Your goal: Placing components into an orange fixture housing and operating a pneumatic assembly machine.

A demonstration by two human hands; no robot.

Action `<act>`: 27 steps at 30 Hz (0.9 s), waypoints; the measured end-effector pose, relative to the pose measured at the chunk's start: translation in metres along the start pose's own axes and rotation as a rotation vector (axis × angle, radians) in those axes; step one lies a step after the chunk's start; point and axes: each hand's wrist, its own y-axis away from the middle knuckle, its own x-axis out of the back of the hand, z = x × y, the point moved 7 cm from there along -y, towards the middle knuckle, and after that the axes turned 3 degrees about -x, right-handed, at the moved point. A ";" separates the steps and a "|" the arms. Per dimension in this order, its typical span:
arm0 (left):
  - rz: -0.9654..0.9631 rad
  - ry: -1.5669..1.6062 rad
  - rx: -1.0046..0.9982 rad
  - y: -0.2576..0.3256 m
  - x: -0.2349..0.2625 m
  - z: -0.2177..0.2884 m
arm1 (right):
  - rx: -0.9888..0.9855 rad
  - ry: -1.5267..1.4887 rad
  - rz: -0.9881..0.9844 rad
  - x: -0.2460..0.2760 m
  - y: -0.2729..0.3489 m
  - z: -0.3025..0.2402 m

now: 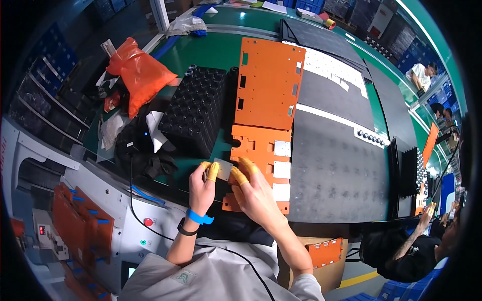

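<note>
A small pale flat plate with little holes is held between my two hands, beside the left edge of an orange fixture board. My left hand pinches its left side, with yellow finger covers on the thumb and finger. The fingers of my right hand, also in yellow covers, close at the plate's right edge, over the fixture; exactly how they grip is partly hidden. Along the fixture's right side lie several similar pale plates. A second, larger orange board with slots lies beyond it.
Black stacked trays with round bumps stand left of the boards. An orange bag lies farther left. Dark sheets cover the bench to the right. A black cable crosses the machine at left. A co-worker is at the right.
</note>
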 end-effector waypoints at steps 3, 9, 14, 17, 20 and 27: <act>0.007 -0.007 0.012 -0.004 -0.013 0.010 | -0.045 -0.028 0.066 0.015 0.018 0.006; 0.041 -0.308 -0.027 -0.023 -0.031 0.036 | -0.144 -0.022 0.047 0.023 0.038 0.021; -0.008 -0.445 -0.055 -0.041 -0.041 0.034 | -0.148 -0.007 0.077 0.030 0.036 0.016; 0.010 -0.537 -0.013 -0.049 -0.044 0.027 | -0.150 0.009 0.083 0.031 0.037 0.016; 0.019 -0.546 0.006 -0.049 -0.048 0.032 | -0.158 -0.008 0.089 0.029 0.042 0.021; 0.018 -0.592 0.055 -0.055 -0.054 0.020 | -0.179 -0.084 0.100 0.030 0.046 0.027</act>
